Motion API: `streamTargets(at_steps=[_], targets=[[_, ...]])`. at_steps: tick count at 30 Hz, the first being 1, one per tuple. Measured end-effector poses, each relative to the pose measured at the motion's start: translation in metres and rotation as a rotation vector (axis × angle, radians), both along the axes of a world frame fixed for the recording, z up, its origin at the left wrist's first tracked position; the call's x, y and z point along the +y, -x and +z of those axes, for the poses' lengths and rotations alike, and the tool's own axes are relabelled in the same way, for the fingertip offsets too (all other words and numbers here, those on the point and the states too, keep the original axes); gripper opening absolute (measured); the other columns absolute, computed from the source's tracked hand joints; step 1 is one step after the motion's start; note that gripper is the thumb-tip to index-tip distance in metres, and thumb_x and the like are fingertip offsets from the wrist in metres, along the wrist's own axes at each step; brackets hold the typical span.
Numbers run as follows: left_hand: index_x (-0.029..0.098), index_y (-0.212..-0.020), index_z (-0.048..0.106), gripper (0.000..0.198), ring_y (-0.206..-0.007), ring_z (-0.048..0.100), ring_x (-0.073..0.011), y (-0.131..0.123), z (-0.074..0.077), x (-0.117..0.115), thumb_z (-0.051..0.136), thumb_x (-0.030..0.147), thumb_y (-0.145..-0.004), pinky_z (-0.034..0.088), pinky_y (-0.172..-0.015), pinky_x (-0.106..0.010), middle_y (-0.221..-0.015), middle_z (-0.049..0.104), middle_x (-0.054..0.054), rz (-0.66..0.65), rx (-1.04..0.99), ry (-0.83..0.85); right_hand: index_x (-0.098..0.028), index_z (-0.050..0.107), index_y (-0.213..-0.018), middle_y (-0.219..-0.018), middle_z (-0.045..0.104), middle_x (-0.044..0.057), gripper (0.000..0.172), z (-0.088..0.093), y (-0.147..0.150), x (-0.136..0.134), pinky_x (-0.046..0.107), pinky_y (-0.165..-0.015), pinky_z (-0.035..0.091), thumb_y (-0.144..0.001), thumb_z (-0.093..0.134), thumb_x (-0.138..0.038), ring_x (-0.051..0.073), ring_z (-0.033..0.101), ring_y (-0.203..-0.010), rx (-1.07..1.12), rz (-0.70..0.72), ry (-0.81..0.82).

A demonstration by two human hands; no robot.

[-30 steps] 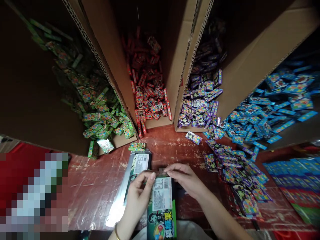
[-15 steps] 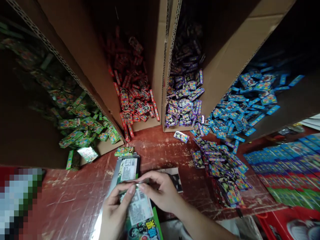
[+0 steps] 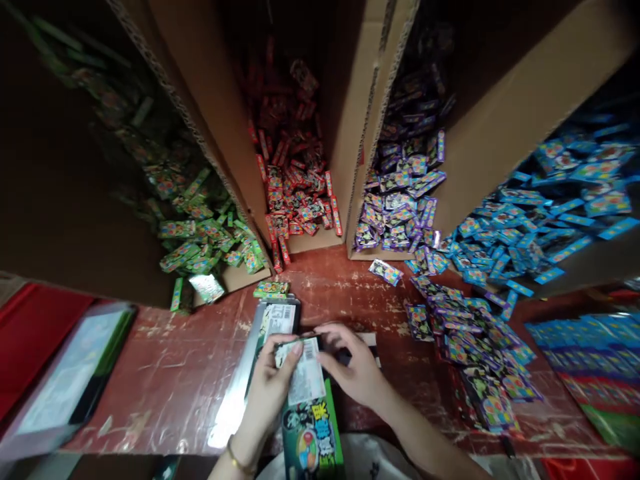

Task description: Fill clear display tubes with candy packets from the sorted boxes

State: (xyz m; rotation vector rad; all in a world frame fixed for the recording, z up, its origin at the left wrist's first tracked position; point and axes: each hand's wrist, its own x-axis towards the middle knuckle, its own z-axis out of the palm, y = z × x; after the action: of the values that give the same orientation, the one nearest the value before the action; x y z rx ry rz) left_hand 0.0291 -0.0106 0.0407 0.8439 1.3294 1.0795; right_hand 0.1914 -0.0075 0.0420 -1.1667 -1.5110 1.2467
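A green and black printed bag [image 3: 313,433] with a white label hangs over the table's near edge. My left hand [image 3: 273,373] pinches its upper left edge, thumb on the label. At the bag's upper right corner, my right hand [image 3: 353,367] has curled fingers touching the edge; whether they grip it is unclear. Beneath and behind lies a similar flat packet [image 3: 277,320] on a shiny metallic strip [image 3: 233,400]. A small green packet [image 3: 271,289] rests just beyond it.
Open cardboard boxes hold green [image 3: 215,243], red [image 3: 300,193], purple [image 3: 400,207] and blue packets [image 3: 525,227]. A mixed pile [image 3: 475,353] lies right on the red table [image 3: 165,387]. Rows of multicoloured packs [image 3: 595,367] sit far right, a plastic-wrapped stack [image 3: 70,373] far left.
The view has shifted left, so the boxes appear further right. The bag's top edge is now spread between my hands, and its label shows more fully. My right fingers have parted from my left ones.
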Motion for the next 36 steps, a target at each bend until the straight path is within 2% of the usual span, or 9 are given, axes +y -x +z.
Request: streamTargets(at_steps=[3, 5, 9, 14, 21, 26, 28, 31, 36], targets=[[0.018, -0.089, 0.056, 0.030, -0.055, 0.059, -0.0124, 0.001, -0.006, 0.020, 0.070, 0.038, -0.071, 0.048, -0.051, -0.021, -0.071, 0.063, 0.002, 0.077, -0.036, -0.011, -0.028, 0.025, -0.140, -0.148, 0.023, 0.010, 0.110, -0.006, -0.010, -0.018, 0.049, -0.108, 0.026, -0.048, 0.084, -0.028, 0.033, 0.024, -0.134, -0.188, 0.165, 0.006], [0.019, -0.089, 0.056, 0.031, -0.055, 0.059, -0.0118, 0.004, -0.009, 0.034, 0.070, 0.039, -0.069, 0.047, -0.051, -0.021, -0.072, 0.063, 0.002, 0.125, -0.051, -0.022, -0.029, 0.009, -0.144, -0.152, 0.007, 0.008, 0.127, -0.008, -0.010, -0.031, 0.051, -0.110, 0.021, -0.043, 0.086, -0.024, 0.034, 0.012, -0.137, -0.228, 0.301, 0.058], [0.020, -0.090, 0.055, 0.033, -0.053, 0.058, -0.0106, 0.006, -0.012, 0.054, 0.070, 0.040, -0.069, 0.047, -0.051, -0.020, -0.070, 0.062, 0.004, 0.158, -0.095, -0.039, -0.035, 0.000, -0.143, -0.152, 0.003, 0.003, 0.114, -0.012, -0.002, -0.043, 0.048, -0.111, 0.020, -0.060, 0.075, -0.011, 0.027, 0.009, -0.138, -0.251, 0.238, 0.082], [0.021, -0.093, 0.054, 0.034, -0.052, 0.058, -0.0110, 0.004, -0.007, 0.058, 0.068, 0.042, -0.070, 0.047, -0.050, -0.021, -0.071, 0.062, 0.004, 0.154, -0.100, -0.061, -0.033, -0.001, -0.143, -0.151, 0.011, 0.003, 0.112, -0.023, 0.009, -0.047, 0.046, -0.110, 0.025, -0.061, 0.071, -0.007, 0.027, 0.016, -0.137, -0.255, 0.123, 0.036], [0.025, -0.095, 0.055, 0.029, -0.063, 0.057, -0.0112, 0.006, -0.002, 0.048, 0.066, 0.041, -0.073, 0.045, -0.057, -0.020, -0.084, 0.060, 0.004, 0.167, 0.013, -0.151, -0.031, 0.003, -0.144, -0.151, 0.014, 0.002, 0.091, -0.046, 0.009, -0.065, 0.039, -0.110, 0.029, -0.075, 0.058, -0.008, 0.025, 0.023, -0.135, -0.389, 0.051, -0.236], [0.021, -0.088, 0.059, 0.024, -0.068, 0.057, -0.0147, -0.008, -0.014, 0.031, 0.067, 0.038, -0.072, 0.044, -0.064, -0.024, -0.078, 0.061, 0.002, -0.006, 0.080, -0.132, -0.030, 0.023, -0.141, -0.145, 0.032, 0.008, 0.108, -0.010, -0.038, -0.031, 0.046, -0.103, 0.035, -0.051, 0.082, -0.031, 0.032, 0.037, -0.128, -0.324, 0.432, 0.055], [0.020, -0.085, 0.061, 0.024, -0.071, 0.057, -0.0160, -0.014, -0.020, 0.023, 0.068, 0.038, -0.072, 0.044, -0.068, -0.025, -0.078, 0.062, 0.001, -0.076, 0.093, -0.122, -0.028, 0.036, -0.135, -0.132, 0.048, 0.008, 0.085, -0.009, -0.057, -0.007, 0.041, -0.098, 0.040, -0.061, 0.077, -0.033, 0.026, 0.050, -0.117, -0.301, 0.323, 0.068], [0.020, -0.085, 0.060, 0.024, -0.071, 0.057, -0.0172, -0.019, -0.028, 0.016, 0.064, 0.040, -0.074, 0.043, -0.067, -0.026, -0.076, 0.062, 0.001, -0.123, 0.101, -0.096, -0.021, 0.058, -0.110, -0.099, 0.063, 0.007, 0.038, -0.030, -0.069, 0.027, 0.034, -0.084, 0.046, -0.073, 0.065, -0.020, 0.020, 0.060, -0.092, -0.497, 0.022, 0.009], [0.021, -0.088, 0.057, 0.026, -0.066, 0.056, -0.0168, -0.018, -0.034, 0.013, 0.062, 0.043, -0.075, 0.043, -0.063, -0.026, -0.073, 0.061, 0.001, -0.138, 0.113, -0.036, -0.019, 0.066, -0.077, -0.070, 0.059, 0.001, 0.012, -0.060, -0.062, 0.048, 0.030, -0.070, 0.044, -0.070, 0.063, -0.009, 0.017, 0.058, -0.070, -0.626, -0.001, -0.042]])
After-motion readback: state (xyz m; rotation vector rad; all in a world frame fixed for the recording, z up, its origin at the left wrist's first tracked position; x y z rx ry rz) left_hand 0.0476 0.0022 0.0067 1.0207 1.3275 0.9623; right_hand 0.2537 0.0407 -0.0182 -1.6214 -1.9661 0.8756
